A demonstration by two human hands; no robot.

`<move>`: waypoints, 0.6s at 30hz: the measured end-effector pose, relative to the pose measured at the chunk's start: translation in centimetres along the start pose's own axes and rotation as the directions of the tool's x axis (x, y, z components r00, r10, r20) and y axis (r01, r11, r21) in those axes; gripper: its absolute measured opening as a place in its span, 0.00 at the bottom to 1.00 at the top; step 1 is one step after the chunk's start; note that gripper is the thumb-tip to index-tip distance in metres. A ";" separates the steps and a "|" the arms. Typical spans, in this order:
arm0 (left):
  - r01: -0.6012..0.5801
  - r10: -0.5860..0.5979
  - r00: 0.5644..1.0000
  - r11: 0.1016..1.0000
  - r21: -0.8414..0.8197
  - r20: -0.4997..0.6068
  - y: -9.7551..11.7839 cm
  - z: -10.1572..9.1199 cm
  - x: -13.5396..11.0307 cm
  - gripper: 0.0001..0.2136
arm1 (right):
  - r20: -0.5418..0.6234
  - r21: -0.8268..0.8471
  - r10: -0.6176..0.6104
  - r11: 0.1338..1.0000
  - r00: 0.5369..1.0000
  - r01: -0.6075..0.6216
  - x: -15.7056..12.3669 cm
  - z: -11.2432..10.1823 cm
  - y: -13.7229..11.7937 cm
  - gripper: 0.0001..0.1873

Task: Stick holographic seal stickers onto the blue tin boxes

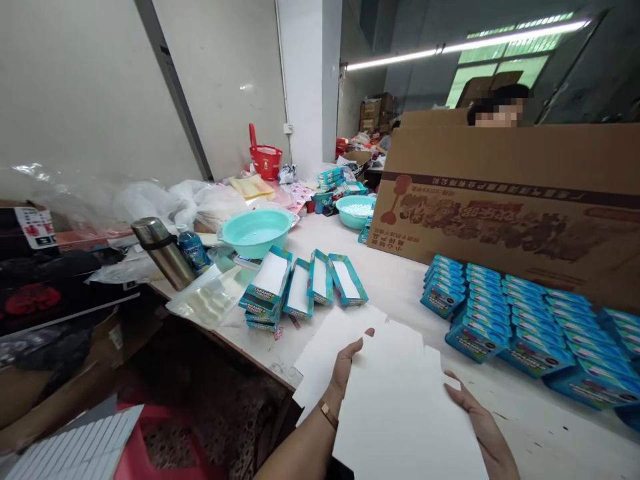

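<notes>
Well, far off to the upper left of the left grip (346,365), a steel flask (167,252) stood beside a blue bottle (193,250), with a turquoise basin (256,233) to their right! Closer in, just ahead of that grip, open boxes (301,290) with white insides sat on the desk (395,277). Then that left grip itself, and it pinched the near-left edge of a white card (400,407)! Between both grips spread the card; the right grip (467,403) pinched its other edge. Ahead and right, blue packs (480,327) stood in rows before a brown carton (450,153).
</notes>
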State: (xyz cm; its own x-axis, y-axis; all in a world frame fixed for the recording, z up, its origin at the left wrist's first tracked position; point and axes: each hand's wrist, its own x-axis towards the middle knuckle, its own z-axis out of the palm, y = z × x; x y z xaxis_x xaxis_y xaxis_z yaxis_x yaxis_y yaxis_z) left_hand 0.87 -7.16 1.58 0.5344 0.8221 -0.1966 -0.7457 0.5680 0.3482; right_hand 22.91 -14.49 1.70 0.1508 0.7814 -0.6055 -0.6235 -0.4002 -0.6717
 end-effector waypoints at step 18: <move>-0.068 0.116 0.986 0.938 0.340 -0.120 1.1 -0.6 2.1 0.24 | 0.047 0.050 -0.343 0.939 0.938 0.340 3.7 1.6 2.3 0.14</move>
State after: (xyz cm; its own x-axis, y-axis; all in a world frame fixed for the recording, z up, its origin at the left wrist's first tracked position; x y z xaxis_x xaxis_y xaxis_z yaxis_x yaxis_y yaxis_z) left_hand 0.99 -4.77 1.01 0.3927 0.8810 -0.2640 -0.6005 0.4630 0.6519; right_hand 20.81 -11.79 -1.42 0.3190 0.8928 -0.3180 -0.5723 -0.0859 -0.8155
